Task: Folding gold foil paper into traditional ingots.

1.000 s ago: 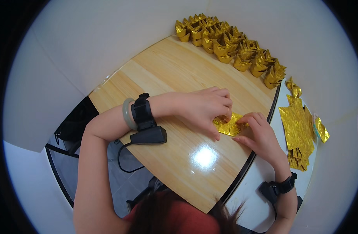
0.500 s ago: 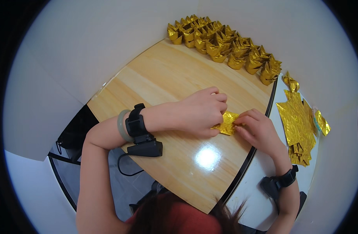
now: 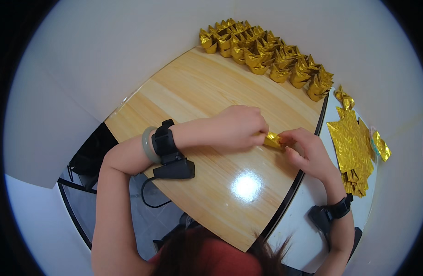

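Between my two hands is a small piece of gold foil paper (image 3: 272, 140), narrow and folded, over the right part of the wooden tabletop (image 3: 207, 179). My left hand (image 3: 241, 128) comes in from the left, its fingers curled closed on the paper's left end. At the other end my right hand (image 3: 303, 149) pinches the paper between thumb and fingers. Parts of the paper are hidden behind the fingers. Each wrist wears a black strapped device, and a pale bangle (image 3: 149, 145) sits on my left forearm.
Rows of folded gold paper ingots (image 3: 266, 55) stand along the far edge. On the white surface (image 3: 294, 221) at the right lie a stack of gold foil sheets (image 3: 352, 142) and a small gold piece (image 3: 381, 146). A black cable (image 3: 149, 200) hangs near the left edge.
The gold paper looked wider and flatter before; now it is a narrow folded strip. My left fingers have closed in on its end, and my right fingers have shifted slightly.
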`<state>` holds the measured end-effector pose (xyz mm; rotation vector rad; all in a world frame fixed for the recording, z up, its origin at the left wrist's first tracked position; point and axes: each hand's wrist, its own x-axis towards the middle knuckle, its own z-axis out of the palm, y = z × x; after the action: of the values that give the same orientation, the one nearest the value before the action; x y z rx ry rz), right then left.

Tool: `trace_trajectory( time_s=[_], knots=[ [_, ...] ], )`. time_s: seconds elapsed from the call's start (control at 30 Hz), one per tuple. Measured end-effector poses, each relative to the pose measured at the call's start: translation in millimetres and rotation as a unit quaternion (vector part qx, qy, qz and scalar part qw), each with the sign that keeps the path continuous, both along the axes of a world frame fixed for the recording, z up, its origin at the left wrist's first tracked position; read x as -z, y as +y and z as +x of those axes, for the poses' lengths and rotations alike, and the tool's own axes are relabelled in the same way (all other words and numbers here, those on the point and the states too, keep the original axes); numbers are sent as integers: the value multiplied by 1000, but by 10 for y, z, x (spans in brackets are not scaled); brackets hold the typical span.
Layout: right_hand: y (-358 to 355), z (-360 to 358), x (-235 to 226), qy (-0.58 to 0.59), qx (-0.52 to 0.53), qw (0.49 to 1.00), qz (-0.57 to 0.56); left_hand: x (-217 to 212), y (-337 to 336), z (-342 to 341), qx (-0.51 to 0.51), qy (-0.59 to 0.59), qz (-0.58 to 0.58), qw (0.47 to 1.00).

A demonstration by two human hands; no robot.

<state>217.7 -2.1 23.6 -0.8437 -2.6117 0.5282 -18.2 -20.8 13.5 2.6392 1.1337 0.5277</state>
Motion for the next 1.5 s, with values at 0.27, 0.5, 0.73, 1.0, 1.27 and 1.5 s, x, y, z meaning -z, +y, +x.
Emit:
trace_trajectory(
  time_s=[0.27, 0.5, 0.73, 1.0, 1.27, 1.5],
  knots=[
    [40, -107, 82, 67, 107, 979, -162, 159, 196, -9, -72, -139, -148, 977],
    [38, -94, 116, 64, 70, 990, -104, 182, 171, -4, -27, -95, 24, 995],
    [-113, -83, 175, -152, -67, 978, 127, 209, 154, -33, 54, -76, 12, 996],
    [-145, 105, 10, -255, -51, 959, 115, 171, 110, -41, 63, -53, 31, 996],
    [-153, 282, -140, -236, -9, 968, 81, 121, 82, -105, 70, -50, -9, 996],
    [-319, 81, -191, -67, 152, 965, -205, 104, 117, -89, 52, -41, 52, 996]
  ],
)
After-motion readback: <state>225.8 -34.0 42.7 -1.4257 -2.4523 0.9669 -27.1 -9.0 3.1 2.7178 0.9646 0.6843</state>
